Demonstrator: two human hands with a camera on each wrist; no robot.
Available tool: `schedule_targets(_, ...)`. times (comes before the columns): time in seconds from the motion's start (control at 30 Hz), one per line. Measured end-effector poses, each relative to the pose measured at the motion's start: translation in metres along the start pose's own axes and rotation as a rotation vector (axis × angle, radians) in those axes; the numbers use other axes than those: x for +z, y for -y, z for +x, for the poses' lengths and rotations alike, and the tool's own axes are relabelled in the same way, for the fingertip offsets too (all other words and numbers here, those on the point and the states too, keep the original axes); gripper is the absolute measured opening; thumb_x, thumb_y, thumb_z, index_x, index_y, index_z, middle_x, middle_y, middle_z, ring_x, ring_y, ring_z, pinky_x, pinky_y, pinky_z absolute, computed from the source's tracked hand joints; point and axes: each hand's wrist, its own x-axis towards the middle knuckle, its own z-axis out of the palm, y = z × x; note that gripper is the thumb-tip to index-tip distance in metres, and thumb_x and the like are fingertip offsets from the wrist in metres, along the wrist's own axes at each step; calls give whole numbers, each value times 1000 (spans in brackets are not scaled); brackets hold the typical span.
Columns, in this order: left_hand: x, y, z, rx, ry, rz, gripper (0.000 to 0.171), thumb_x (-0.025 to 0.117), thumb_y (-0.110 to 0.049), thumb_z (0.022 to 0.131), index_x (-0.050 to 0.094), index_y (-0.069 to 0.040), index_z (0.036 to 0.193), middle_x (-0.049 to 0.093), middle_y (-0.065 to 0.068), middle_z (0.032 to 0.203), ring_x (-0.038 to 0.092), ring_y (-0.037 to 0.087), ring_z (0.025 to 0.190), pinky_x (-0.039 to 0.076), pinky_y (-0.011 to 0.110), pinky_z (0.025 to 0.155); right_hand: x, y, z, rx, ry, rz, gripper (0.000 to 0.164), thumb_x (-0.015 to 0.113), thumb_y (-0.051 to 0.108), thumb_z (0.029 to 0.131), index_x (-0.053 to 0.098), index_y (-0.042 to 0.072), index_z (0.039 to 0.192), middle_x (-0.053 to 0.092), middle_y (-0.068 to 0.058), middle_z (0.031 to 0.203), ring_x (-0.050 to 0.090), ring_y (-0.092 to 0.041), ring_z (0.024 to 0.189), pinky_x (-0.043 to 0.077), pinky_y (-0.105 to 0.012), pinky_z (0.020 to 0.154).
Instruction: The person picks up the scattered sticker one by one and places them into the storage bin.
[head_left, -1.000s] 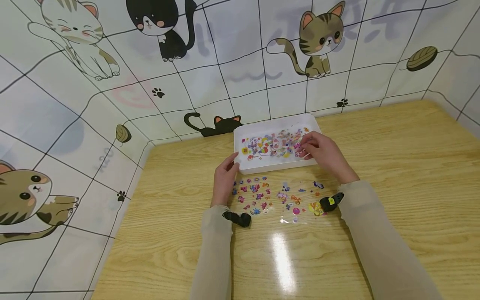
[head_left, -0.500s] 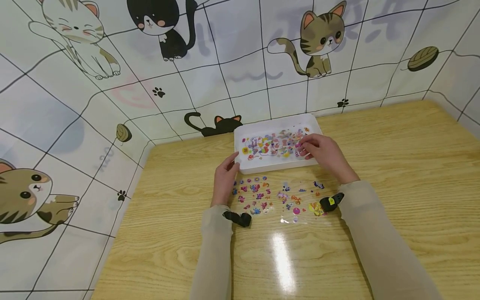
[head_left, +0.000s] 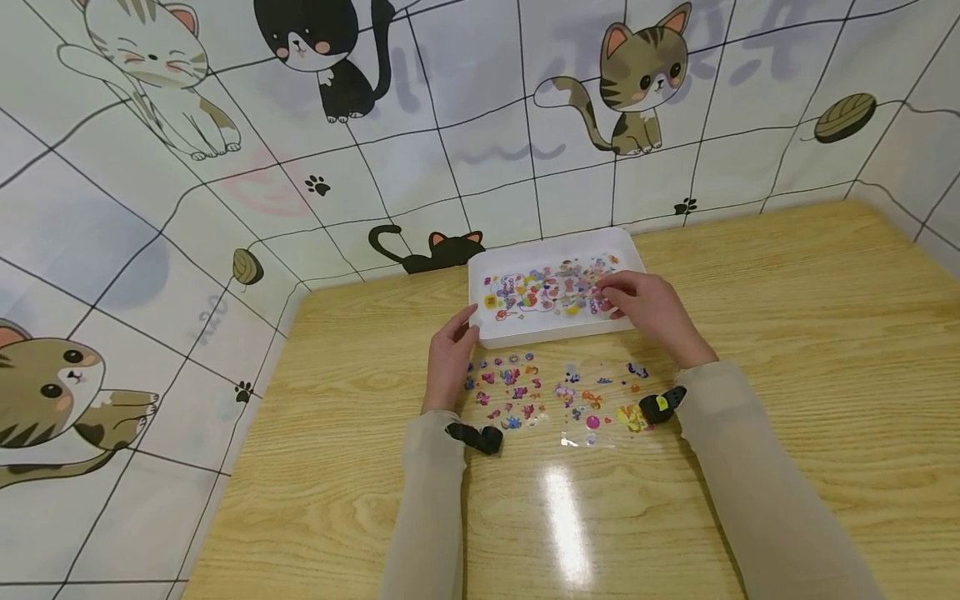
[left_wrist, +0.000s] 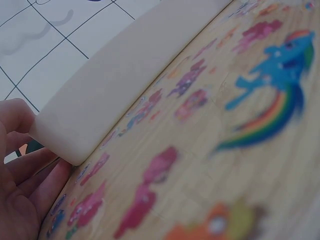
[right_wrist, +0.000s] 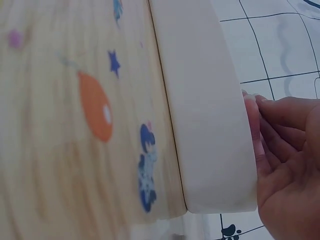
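A white tray (head_left: pixel 558 337) stands against the wall, with many colourful stickers (head_left: pixel 531 293) spread over its bottom. My left hand (head_left: pixel 448 360) grips the tray's near left corner; in the left wrist view its fingers (left_wrist: pixel 35 167) are beside and behind the tray's end wall. My right hand (head_left: pixel 651 312) reaches over the tray's right side, thumb and fingertips pinched on a small pinkish sticker among the others. From the right wrist, the hand (right_wrist: pixel 287 155) shows beyond the tray wall (right_wrist: pixel 207 120), its fingertips together; what they pinch is mostly hidden there.
In front of the tray lie clear sheets with cartoon pony stickers, one on the left (head_left: pixel 513 392) and one on the right (head_left: pixel 592 408). A wooden table (head_left: pixel 337 500) extends around them. The wall (head_left: pixel 480 125) behind carries cat drawings. Both wrists wear black cameras.
My right fingertips have shifted slightly inside the tray, and the pink spot at them shows less now. The left hand and the tray have stayed in place.
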Motion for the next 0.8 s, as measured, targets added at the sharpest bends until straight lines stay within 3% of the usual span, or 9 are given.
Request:
schedule_targets(0.4,0,-1,0,2,-3,14,32,52,-29,88,55,-39,118,49,-12,123,46,8,110,37,32,95,1,2,2,50,-18,-6,33,42,28,95,55,7,117,61,-12,105,60,-22,81,48,-39,76)
schedule_targets(0.6,0,-2,0,4,-2,10,33,52,-27,88,56,-37,119,49,-11,125,45,10,112,36,34,95,2,6,1,39,43,-143,42,43,33,94,53,6,123,60,-14,108,59,-24,86,45,-41,76)
schedule_targets(0.8,0,-1,0,5,3,14,33,52,-28,88,55,-37,119,49,-11,125,45,10,112,37,34,95,4,9,-1,12,50,-251,41,43,30,94,51,4,125,57,-16,115,56,-28,94,43,-43,78)
